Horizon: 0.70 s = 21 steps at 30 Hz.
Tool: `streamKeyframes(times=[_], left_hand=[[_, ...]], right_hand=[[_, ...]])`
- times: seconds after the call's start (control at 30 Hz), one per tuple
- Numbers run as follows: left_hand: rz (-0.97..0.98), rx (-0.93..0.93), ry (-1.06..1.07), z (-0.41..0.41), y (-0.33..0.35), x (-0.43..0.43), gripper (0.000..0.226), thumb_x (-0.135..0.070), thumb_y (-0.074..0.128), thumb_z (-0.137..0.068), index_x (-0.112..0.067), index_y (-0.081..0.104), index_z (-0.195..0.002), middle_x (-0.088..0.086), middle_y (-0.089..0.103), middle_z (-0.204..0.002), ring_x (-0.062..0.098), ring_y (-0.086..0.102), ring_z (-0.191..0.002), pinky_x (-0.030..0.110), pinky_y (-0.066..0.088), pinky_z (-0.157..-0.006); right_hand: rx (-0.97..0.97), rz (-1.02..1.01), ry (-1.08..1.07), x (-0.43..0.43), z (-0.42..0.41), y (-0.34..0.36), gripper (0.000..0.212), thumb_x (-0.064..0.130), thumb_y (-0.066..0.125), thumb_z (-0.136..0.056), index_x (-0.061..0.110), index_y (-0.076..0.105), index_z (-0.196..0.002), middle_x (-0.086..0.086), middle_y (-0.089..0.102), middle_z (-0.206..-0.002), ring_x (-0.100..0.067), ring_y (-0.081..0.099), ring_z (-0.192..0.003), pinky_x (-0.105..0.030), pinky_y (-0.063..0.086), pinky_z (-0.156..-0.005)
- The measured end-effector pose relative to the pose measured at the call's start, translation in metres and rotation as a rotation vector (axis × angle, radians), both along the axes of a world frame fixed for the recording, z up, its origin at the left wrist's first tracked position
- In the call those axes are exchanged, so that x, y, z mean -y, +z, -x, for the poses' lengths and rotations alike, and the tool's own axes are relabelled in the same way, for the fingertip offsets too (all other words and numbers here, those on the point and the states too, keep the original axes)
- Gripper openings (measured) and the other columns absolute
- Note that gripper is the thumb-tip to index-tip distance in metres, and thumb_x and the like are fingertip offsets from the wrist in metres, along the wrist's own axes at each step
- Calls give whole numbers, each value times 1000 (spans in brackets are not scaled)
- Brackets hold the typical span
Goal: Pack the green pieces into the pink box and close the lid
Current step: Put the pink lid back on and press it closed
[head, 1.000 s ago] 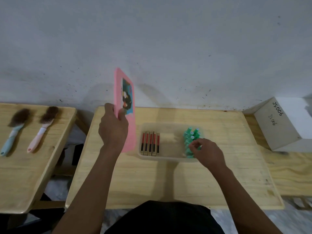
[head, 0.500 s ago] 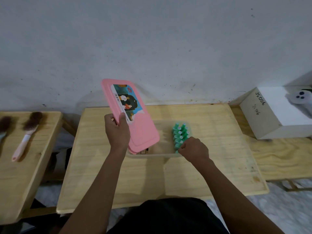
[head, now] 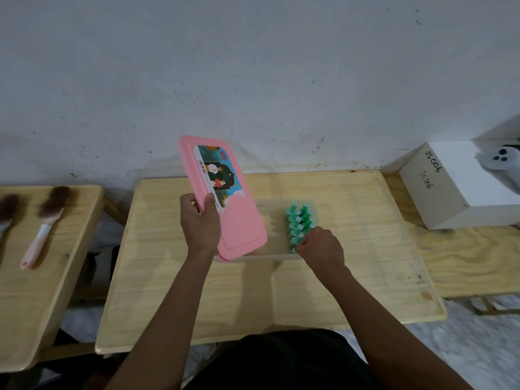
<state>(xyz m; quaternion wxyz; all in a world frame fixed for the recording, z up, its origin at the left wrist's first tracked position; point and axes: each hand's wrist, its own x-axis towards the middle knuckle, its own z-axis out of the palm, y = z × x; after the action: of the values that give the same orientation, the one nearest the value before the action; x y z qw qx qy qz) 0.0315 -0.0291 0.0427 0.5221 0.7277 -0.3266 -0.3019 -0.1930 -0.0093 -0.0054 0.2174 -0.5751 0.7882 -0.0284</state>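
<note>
**Lid coming down, green pieces already in**

My left hand [head: 200, 223] grips the pink lid [head: 225, 198] by its long edge, thumb on the printed top and fingers curled underneath. The lid slopes from those fingers down toward the near rim of the box [head: 270, 258] and covers the box's left part.

Just beyond the lid's free end, the green pieces [head: 299, 223] stand packed in rows in the right end of the box. My right hand [head: 320, 247] has its fingers curled against the near end of the rows. I cannot tell whether they pinch a piece or only steady it.

I judge packing as good as done and the closing not yet done.

A second ago the lid stood on edge. Now it leans flatter and hides the left of the box.
</note>
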Motion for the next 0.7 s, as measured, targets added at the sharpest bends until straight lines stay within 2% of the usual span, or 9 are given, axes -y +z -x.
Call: streamKeyframes(times=[0.2, 0.33, 0.47, 0.53, 0.6, 0.7], left_hand=[[7, 18, -3, -2, -2, 0, 19, -29, 58, -92, -15, 45, -96, -6, 57, -78, 20, 62, -77, 44, 57, -73], [3, 4, -2, -4, -3, -1, 19, -28, 57, -92, -14, 45, -96, -7, 57, -79, 17, 61, -76, 42, 56, -72], [-16, -100, 8, -5, -4, -1, 20, -29, 59, -92, -15, 46, -98, -1, 62, -86, 18, 64, -80, 42, 58, -74], [-40, -201, 15, -3, -2, -1, 21, -28, 60, -92, -14, 47, -100, 2, 64, -92, 18, 64, -82, 39, 58, -73], [-58, -336, 18, 1, 2, -2, 20, -25, 60, -92, -15, 46, -101, 2, 64, -93, 15, 63, -81, 34, 56, -70], [-59, -537, 8, 9, 5, -3, 16, -20, 61, -92, -17, 48, -101, 5, 68, -99, 21, 67, -88, 39, 57, -78]], right_hand=[[-35, 11, 24, 2, -2, 3, 20, 31, 63, -80, 15, 70, -88, -4, 68, -84, -24, 66, -74, -27, 48, -60], [20, 63, -5, 1, 6, 16, 22, 36, 58, -88, 20, 74, -91, -2, 71, -85, -20, 65, -73, -27, 48, -61], [66, 191, -49, 9, 16, 43, 26, 39, 52, -93, 23, 73, -90, 2, 72, -82, -19, 65, -72, -26, 47, -61], [205, 234, -56, 16, 14, 55, 26, 39, 52, -94, 23, 72, -87, 7, 71, -82, -16, 64, -72, -27, 48, -64], [434, 194, -66, 23, 7, 64, 28, 41, 52, -94, 21, 71, -88, 5, 72, -84, -17, 66, -77, -31, 51, -69], [758, -55, -91, 26, -10, 72, 35, 47, 50, -95, 17, 67, -99, -7, 72, -92, -23, 68, -79, -32, 52, -68]])
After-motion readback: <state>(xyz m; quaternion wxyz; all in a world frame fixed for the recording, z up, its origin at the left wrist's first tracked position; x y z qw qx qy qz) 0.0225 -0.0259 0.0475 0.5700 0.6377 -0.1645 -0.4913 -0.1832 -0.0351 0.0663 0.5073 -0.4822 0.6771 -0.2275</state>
